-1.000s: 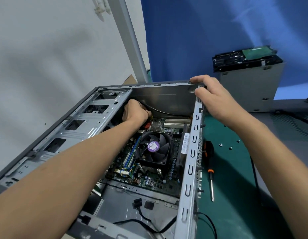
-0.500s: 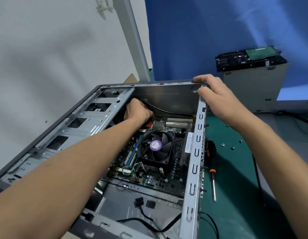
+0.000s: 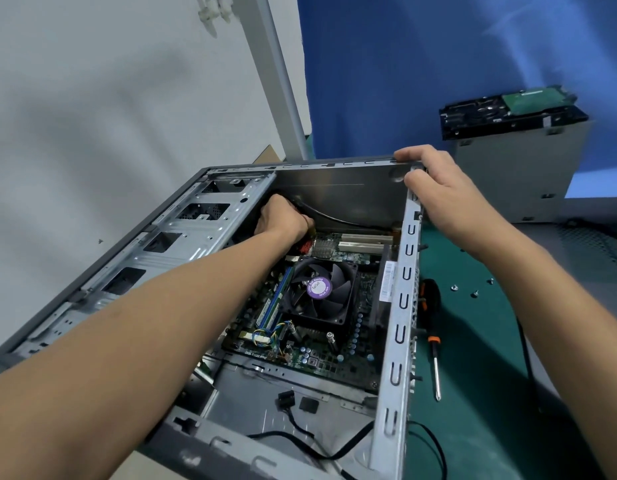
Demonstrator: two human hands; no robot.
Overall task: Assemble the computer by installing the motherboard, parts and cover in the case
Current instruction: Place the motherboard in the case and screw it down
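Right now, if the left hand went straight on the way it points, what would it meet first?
Probably the far wall of the case, in the corner beside the drive cage. The left hand is deep there, next to a black cable; its fingers are hidden, so depth is uncertain.

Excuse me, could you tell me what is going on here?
A person is assembling a computer. The right hand grips the far corner of the open case. The left hand reaches inside, at the far edge of the motherboard; what it holds is hidden. A screwdriver and loose screws lie on the mat.
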